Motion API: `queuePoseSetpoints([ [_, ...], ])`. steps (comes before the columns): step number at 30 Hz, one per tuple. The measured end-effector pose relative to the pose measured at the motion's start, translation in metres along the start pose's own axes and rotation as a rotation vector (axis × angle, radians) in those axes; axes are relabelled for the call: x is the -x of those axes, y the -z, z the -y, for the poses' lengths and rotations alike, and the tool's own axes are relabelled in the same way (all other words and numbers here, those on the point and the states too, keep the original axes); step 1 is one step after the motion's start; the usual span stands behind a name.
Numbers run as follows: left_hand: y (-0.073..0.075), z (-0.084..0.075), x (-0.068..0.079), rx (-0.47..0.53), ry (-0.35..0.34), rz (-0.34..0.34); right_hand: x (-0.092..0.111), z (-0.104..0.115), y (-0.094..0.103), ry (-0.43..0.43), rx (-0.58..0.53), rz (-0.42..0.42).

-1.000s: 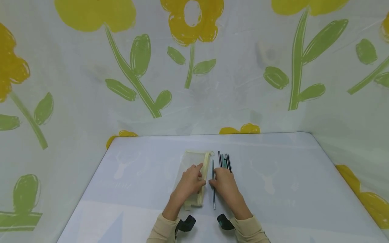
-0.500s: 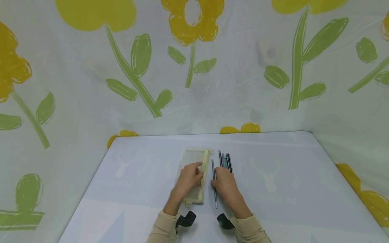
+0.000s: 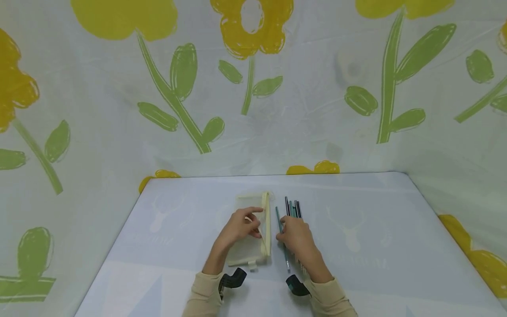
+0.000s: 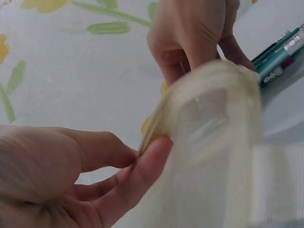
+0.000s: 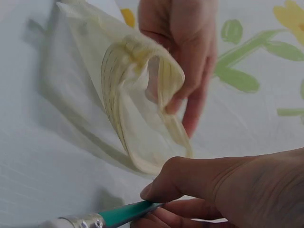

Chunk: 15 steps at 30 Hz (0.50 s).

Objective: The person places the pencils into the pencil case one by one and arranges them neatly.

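My left hand [image 3: 239,225] pinches one edge of the opening of a pale yellow, see-through zip pouch [image 3: 267,222] between thumb and finger. In the right wrist view the pouch's mouth [image 5: 137,137] gapes open, its zip edges apart. My right hand [image 3: 296,233] grips a teal pencil [image 3: 286,259], just right of the pouch. The right wrist view shows that pencil [image 5: 126,213] between thumb and fingers, with a metal ferrule and pale eraser at its near end. Whether anything lies inside the pouch is unclear.
Several dark and teal pencils [image 3: 293,208] lie side by side just beyond my right hand, partly hidden by it. A pale cloth with faint deer prints covers the table [image 3: 376,229]. A flower-patterned curtain [image 3: 301,110] surrounds the far and side edges.
My left hand has lifted the pouch's zip edge, and the opening has spread. The pencil in my right hand has tilted, its near end swinging right.
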<state>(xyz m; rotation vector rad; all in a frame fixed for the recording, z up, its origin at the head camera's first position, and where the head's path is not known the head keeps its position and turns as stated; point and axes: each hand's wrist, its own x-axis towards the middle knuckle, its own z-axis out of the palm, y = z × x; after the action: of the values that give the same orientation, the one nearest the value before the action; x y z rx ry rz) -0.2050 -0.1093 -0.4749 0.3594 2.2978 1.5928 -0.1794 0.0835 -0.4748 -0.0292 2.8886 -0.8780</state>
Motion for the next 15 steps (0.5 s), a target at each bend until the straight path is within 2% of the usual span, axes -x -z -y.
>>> queuePoseSetpoints([
  [4,0.003,0.002,-0.001,0.074,0.003,-0.003,-0.007,-0.004,0.009,0.017,-0.028,-0.006],
  [10,0.006,0.003,-0.001,0.093,-0.002,-0.005,-0.017,-0.005,0.022,0.000,-0.085,-0.030],
  [15,0.008,0.003,-0.001,0.115,-0.017,-0.021,-0.019,-0.004,0.026,-0.017,-0.145,0.016],
])
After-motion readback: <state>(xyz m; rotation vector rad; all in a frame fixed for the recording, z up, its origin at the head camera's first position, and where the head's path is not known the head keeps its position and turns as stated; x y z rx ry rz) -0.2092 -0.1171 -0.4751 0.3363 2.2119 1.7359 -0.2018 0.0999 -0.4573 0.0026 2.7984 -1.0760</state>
